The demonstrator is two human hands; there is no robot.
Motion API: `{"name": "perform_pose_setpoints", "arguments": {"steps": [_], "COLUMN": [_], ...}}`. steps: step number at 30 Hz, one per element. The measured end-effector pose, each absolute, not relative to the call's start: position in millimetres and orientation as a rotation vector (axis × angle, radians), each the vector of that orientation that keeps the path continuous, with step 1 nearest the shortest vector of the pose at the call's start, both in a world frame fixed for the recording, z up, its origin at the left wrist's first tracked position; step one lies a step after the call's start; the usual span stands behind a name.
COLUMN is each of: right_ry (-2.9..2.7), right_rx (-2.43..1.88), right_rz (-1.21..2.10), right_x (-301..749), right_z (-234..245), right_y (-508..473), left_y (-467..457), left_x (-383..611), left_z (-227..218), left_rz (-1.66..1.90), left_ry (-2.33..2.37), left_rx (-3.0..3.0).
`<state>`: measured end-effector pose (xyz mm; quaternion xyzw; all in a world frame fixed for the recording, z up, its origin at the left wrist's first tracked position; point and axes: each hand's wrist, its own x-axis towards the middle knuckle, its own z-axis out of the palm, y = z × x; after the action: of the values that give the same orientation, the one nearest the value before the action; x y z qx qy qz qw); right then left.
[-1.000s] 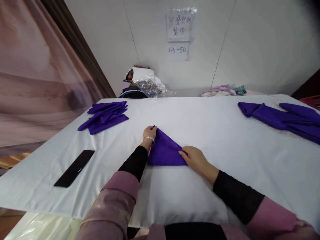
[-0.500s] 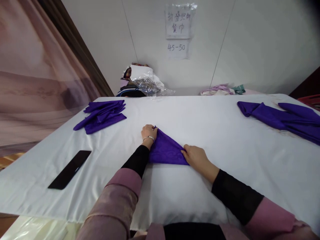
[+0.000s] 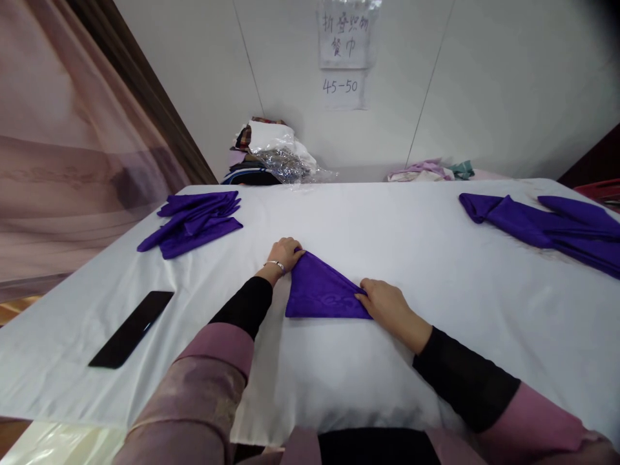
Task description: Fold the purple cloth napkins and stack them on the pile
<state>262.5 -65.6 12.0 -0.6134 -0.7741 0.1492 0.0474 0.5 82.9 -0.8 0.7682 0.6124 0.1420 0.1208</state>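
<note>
We look down on a tabletop (image 3: pixel 329 381) spread with white cloth, softly creased along its near edge. At its near left lies a dark flat slab (image 3: pixel 132 329), slanting away to the right. Beyond the far edge we see a heap of fabrics (image 3: pixel 271 152) partly under clear plastic (image 3: pixel 285 165), a lower heap (image 3: pixel 426 172) farther right, and a pale wall (image 3: pixel 174 64) bearing paper sheets (image 3: pixel 345 35). A sheer pinkish curtain (image 3: pixel 62 135) hangs at the left.

The folded purple cloth (image 3: pixel 324 287) is on the tabletop, near the middle, between our hands. Its long axis runs left to right, with the straight near edge roughly level and the opposite edge sloping down to the right. The narrow end points right; a corner at the left points away from us. Our right hand (image 3: pixel 387 303) is pinched on the sloping edge near the narrow end, and our left hand (image 3: pixel 285 253), with a bracelet (image 3: pixel 277 265) at the wrist, is closed on the far corner.

We count 1 slab, 1 cloth in our 2 hands, 2 loose purple bundles farther off, 1 left (image 3: pixel 198 223) and 1 right (image 3: pixel 537 223), then 2 heaps and 2 sheets, the lower reading 45-50. We cannot tell how many cloths each bundle contains.
</note>
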Motion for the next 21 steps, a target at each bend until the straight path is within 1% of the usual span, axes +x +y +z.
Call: {"name": "perform_pose_setpoints", "arguments": {"steps": [3, 6, 12, 15, 17, 21], "right_ry": [-2.358, -2.452, -2.657, -2.574, -2.505, -2.476], "right_rx": [-1.867, -1.827, -1.651, -1.523, -1.414, -1.214], "right_rz": [0.516, 0.500, 0.419, 0.401, 0.456, 0.516], "right_x": [274.9, 301.4, 354.9, 354.9, 347.5, 335.3], "right_z": [13.1, 20.7, 40.3, 38.8, 33.2, 18.8], "right_y": [-58.9, -40.0, 8.6, 10.2, 1.5, -20.6], "left_y": [77.3, 56.7, -27.1, -56.7, -65.1, -68.1], "left_x": [-6.6, -7.9, 13.7, 21.6, 23.3, 29.8], "left_z": [8.7, 17.6, 21.1, 20.2, 19.5, 15.3], "left_rz": [0.378, 0.301, 0.089, 0.113, 0.157, 0.368], "left_ry": [1.770, 1.740, 1.571, 1.670, 1.765, 1.795], "left_rx": [2.197, 2.102, 1.953, 1.972, 2.009, 2.258]}}
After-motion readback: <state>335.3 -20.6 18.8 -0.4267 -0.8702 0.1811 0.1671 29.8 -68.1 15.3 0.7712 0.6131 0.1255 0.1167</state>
